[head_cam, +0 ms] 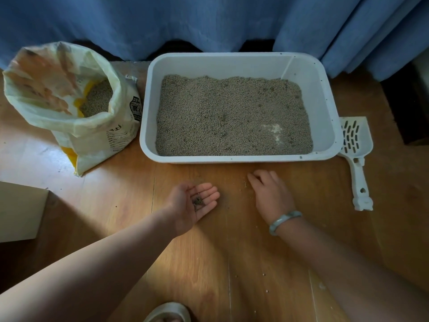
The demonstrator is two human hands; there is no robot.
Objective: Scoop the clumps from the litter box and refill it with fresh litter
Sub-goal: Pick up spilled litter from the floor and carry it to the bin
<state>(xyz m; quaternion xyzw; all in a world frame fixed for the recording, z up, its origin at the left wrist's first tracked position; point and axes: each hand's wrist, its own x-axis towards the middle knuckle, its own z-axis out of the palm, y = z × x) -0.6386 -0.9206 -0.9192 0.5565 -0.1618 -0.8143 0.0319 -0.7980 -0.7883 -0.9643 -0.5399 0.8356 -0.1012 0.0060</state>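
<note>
- The litter box [232, 57] sits on the wooden floor [209, 263] against the blue curtain [209, 19]. It is filled with a fairly level bed of grey litter [220, 112], with one pale patch near its front right.
- The open bag [69, 94] stands just beside the box's left wall, its mouth rolled down, probably so that fresh litter is easy to reach.
- The scoop [356, 145] lies on the floor touching the box's right side, with its handle toward the person. Neither hand is on it.
- The left hand [185, 205] is turned palm up in front of the box, with its fingers straight and close together like a small tray. A few dark crumbs [198, 202] rest on them, apparently collected for disposal.
- The right hand [270, 194], with a bracelet [284, 220] on its wrist, is palm down with loosely bent fingers whose tips meet the floor. It lies beside some stray grains [245, 183], likely picking up spills. No object shows in its grasp, though the fingertips hide whatever is under them.
</note>
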